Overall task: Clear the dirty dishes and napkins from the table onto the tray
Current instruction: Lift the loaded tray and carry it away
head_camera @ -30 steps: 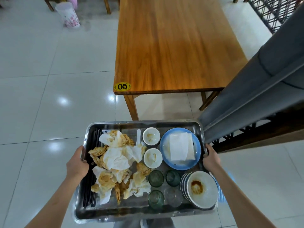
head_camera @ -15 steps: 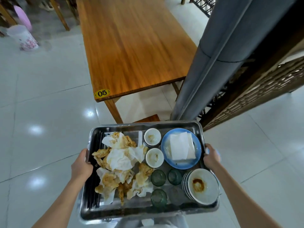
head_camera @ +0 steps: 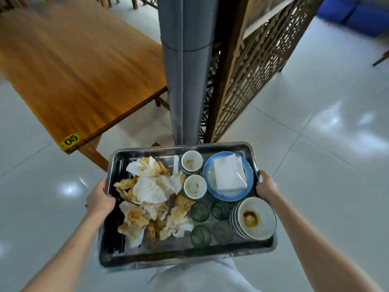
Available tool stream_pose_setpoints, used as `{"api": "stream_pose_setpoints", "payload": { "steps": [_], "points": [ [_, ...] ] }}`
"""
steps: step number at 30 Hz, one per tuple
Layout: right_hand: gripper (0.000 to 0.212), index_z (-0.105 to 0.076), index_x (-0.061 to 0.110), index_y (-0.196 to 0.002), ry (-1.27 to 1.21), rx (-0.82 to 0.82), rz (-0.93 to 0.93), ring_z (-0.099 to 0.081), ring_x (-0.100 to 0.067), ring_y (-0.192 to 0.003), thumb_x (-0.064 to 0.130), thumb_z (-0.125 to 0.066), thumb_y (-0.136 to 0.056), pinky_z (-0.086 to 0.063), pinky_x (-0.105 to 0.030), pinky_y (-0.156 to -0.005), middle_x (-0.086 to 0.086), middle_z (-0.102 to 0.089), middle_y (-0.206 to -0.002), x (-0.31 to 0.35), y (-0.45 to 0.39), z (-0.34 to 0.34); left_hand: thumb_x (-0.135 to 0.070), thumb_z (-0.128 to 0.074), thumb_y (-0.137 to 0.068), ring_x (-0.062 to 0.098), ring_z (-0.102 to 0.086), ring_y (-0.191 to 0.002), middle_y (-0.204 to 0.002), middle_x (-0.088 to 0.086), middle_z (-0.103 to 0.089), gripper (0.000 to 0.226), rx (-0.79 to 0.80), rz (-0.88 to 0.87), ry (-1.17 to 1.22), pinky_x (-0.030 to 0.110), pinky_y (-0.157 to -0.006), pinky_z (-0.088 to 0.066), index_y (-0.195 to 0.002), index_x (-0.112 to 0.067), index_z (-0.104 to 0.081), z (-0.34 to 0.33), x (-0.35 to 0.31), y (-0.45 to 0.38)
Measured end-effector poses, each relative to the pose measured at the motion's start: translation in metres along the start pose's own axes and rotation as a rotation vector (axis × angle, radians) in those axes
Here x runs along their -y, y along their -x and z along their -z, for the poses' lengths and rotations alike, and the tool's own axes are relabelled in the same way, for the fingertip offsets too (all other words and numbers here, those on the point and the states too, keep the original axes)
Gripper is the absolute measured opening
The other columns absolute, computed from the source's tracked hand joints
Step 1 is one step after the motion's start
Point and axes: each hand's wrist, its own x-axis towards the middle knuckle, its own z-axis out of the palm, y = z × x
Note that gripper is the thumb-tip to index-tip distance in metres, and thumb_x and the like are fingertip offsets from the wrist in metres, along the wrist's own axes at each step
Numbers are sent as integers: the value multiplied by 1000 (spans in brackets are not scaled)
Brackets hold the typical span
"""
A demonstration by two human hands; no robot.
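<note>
I carry a steel tray [head_camera: 181,257] in front of me above the floor. My left hand [head_camera: 99,200] grips its left rim and my right hand [head_camera: 266,186] grips its right rim. On the tray lie a heap of stained crumpled napkins [head_camera: 149,192], black chopsticks [head_camera: 114,239] along the left side, two small white cups [head_camera: 194,186], a blue plate [head_camera: 210,171] with a folded white napkin pack [head_camera: 229,172], several green glasses [head_camera: 200,211] and a stack of white dishes [head_camera: 255,218] with brown sauce. The wooden table [head_camera: 80,66], marked 05, stands bare at upper left.
A grey padded pillar [head_camera: 185,66] rises straight ahead of the tray, with a wooden lattice screen [head_camera: 252,66] to its right. Glossy white floor tiles [head_camera: 326,133] spread to the right. Blue bins [head_camera: 353,15] sit at the far upper right.
The view has swung right: the table has slid to the left, the pillar and screen are now straight ahead. Both hands keep hold of the tray; its load has not shifted.
</note>
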Motion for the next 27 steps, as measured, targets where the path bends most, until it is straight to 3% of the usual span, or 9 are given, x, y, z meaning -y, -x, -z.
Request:
{"api": "stream_pose_setpoints", "payload": {
  "steps": [3,5,7,11,15,21,23,27],
  "points": [
    [53,-38,13,-140,-63,-46,-66,-48,-37,-119,-3,-41,-90,-41,-35,-94,-19,-53,-131,-29,16,18,6,-50,-83,39,-53,-111,-126,19,-57,63,56,-100,-24,44,-92,-45,-141,-16,-39,-5,-28,0],
    [52,-39,12,-139,-113,-68,-100,-48,-38,-120,-4,-41,-89,-41,-37,-95,-20,-52,-131,-50,24,31,6,-52,-83,37,-48,-121,-136,16,-50,65,84,-154,-34,44,-99,-41,-143,-15,-36,-13,-48,0],
    [53,-40,10,-139,-163,-88,-131,-47,-37,-121,-6,-41,-87,-40,-38,-96,-20,-52,-132,-71,31,45,5,-53,-84,37,-47,-122,-139,16,-47,67,118,-189,-67,43,-97,-42,-145,-16,-34,-24,-70,2],
    [50,-46,5,-132,-243,-129,-184,-49,-38,-117,-9,-43,-84,-39,-39,-94,-22,-54,-128,-117,40,76,4,-52,-82,36,-57,-104,-134,16,-52,68,187,-273,-150,36,-76,-49,-144,-18,-34,-49,-121,18],
    [43,-52,-2,-123,-301,-172,-232,-51,-39,-113,-13,-42,-82,-39,-40,-93,-23,-57,-122,-169,41,112,2,-56,-79,38,-50,-117,-134,16,-51,67,216,-338,-170,40,-95,-43,-142,-17,-39,-79,-180,42],
    [44,-56,5,-119,-361,-224,-287,-55,-33,-105,-11,-40,-82,-42,-35,-86,-17,-60,-118,-260,19,179,5,-52,-79,35,-56,-103,-130,15,-54,66,301,-410,-189,37,-76,-50,-140,-18,-41,-141,-270,96],
    [41,-56,7,-116,-376,-244,-292,-55,-29,-95,-10,-40,-82,-42,-31,-80,-16,-62,-113,-286,10,204,6,-50,-78,36,-56,-102,-128,17,-54,66,322,-420,-184,44,-83,-52,-139,-19,-41,-162,-301,115],
    [44,-55,9,-121,-361,-247,-285,-55,-35,-106,-8,-42,-83,-45,-40,-89,-16,-61,-117,-334,-15,259,0,-51,-79,39,-55,-104,-130,16,-53,66,311,-453,-248,46,-89,-48,-140,-22,-39,-203,-360,153]
  ]
}}
